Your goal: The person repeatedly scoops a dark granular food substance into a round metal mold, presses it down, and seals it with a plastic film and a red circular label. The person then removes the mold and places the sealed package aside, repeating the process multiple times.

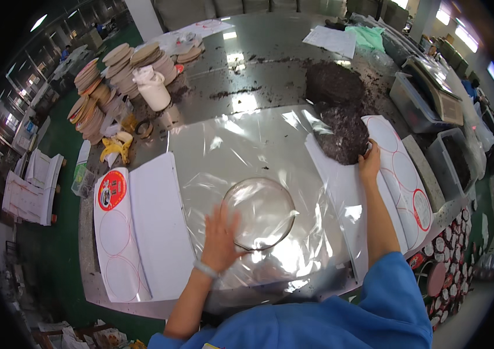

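Clear plastic film lies over the middle of the metal table. A thin round hoop rests at the film's near part; whether it is above or below the film I cannot tell. Beside its left edge my left hand is spread flat, slightly blurred, holding nothing. My right hand is at the near right edge of a dark, crumbly mound, its fingertips against it; whether it grips anything is hard to see. Film covers part of this mound. White sheets with printed red circles lie left and right.
Stacks of round discs, a white bottle, a tape roll and a banana peel stand or lie at the left. Plastic bins line the right edge. Another dark heap lies behind the first.
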